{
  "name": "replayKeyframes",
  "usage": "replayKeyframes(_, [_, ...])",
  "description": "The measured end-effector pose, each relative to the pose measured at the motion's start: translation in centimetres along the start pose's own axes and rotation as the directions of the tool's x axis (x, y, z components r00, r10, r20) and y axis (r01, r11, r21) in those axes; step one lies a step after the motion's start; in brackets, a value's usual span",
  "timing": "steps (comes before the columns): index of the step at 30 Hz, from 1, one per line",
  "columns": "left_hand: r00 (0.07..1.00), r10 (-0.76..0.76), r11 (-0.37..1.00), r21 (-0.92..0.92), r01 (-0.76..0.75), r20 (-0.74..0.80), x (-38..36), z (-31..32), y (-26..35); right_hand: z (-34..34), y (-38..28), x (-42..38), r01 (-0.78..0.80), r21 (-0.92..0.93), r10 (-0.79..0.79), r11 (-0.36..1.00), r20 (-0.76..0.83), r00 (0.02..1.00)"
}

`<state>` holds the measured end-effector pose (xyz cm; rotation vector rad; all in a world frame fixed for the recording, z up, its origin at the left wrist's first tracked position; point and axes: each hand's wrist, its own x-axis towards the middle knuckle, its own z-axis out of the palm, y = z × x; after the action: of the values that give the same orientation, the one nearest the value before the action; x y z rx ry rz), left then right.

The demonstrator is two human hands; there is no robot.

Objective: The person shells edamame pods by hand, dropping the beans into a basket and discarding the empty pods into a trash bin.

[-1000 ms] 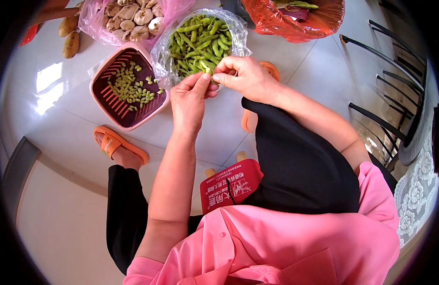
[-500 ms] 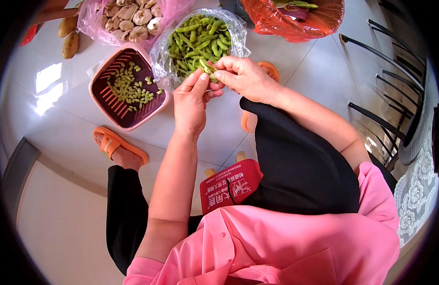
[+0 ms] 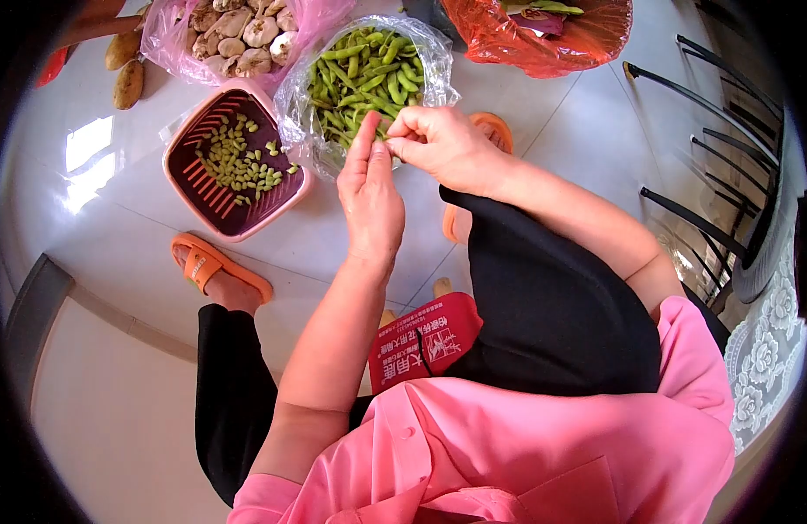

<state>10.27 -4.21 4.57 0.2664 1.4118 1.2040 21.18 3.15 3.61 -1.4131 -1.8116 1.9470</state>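
Observation:
Just over the near edge of a clear plastic bag full of green soybean pods, my two hands meet fingertip to fingertip. My right hand pinches a green pod that is mostly hidden by the fingers. On its other side, my left hand has its thumb pressed to its fingers around the same pod, back of the hand towards me. Left of the bag stands a pink basket with a dark inside, and shelled green beans lie scattered in it.
Behind the basket is a pink bag of garlic bulbs, with two potatoes beside it. A red bag stands at the back right. Black metal chair legs line the right side. Orange slippers are on my feet.
My left hand has moved slightly right and turned, its fingers now pointing up and covering more of the pod. My right hand has shifted only a little; the basket and bags are unmoved.

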Motion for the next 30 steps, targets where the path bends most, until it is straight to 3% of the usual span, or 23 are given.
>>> replayKeyframes(1, [1.000, 0.001, 1.000, 0.000, -0.001, 0.000, 0.1, 0.0, 0.0, 0.3, 0.5, 0.2, 0.026, 0.043, -0.026, 0.999, -0.014, 1.000])
replayKeyframes(3, [0.977, -0.207, 0.903, -0.375, 0.211, 0.051, 0.1, 0.0, 0.3, 0.4, 0.5, 0.2, 0.052, 0.087, -0.050, 0.995, -0.030, 0.998])
replayKeyframes(5, [0.973, -0.198, 0.882, -0.413, 0.228, 0.115, 0.4, -0.6, 0.0, 0.0, -0.1, 0.2, -0.114, 0.103, 0.106, 0.988, 0.083, 0.991])
replayKeyframes(9, [0.955, -0.191, 0.837, -0.471, 0.279, 0.226, 0.9, -1.0, 0.7, -0.1, -1.3, -0.2, -0.153, 0.264, 0.125, 0.952, 0.119, 0.985])
replayKeyframes(14, [0.943, -0.172, 0.784, -0.541, 0.305, 0.284, 1.0, -1.2, 0.3, 0.1, 0.0, 0.0, -0.006, 0.023, 0.006, 1.000, 0.004, 1.000])
replayKeyframes(19, [0.940, -0.175, 0.757, -0.570, 0.320, 0.294, 1.0, -1.0, 0.0, -0.1, -0.3, 0.0, -0.024, -0.004, 0.024, 1.000, 0.009, 1.000])
replayKeyframes(21, [0.947, -0.190, 0.841, -0.456, 0.293, 0.259, 0.9, -0.8, 0.0, -0.2, -0.5, -0.1, -0.055, -0.006, 0.056, 0.998, 0.026, 0.998])
replayKeyframes(24, [0.937, -0.216, 0.829, -0.456, 0.325, 0.275, 1.0, -0.9, -0.1, -0.2, -0.4, -0.3, -0.122, 0.071, 0.117, 0.990, 0.064, 0.991])
replayKeyframes(27, [0.931, -0.211, 0.826, -0.456, 0.332, 0.297, 1.1, -1.1, -0.3, -0.2, -0.5, -0.4, 0.009, -0.046, -0.008, 0.999, 0.022, 1.000])
replayKeyframes(29, [0.928, -0.190, 0.802, -0.494, 0.335, 0.320, 1.3, -1.4, -0.4, -0.5, -1.0, -0.5, 0.247, -0.372, -0.237, 0.895, 0.075, 0.969])
replayKeyframes(30, [0.925, -0.169, 0.777, -0.531, 0.338, 0.341, 1.4, -1.5, -0.4, -0.4, -0.9, -0.5, 0.247, -0.372, -0.237, 0.895, 0.075, 0.969])
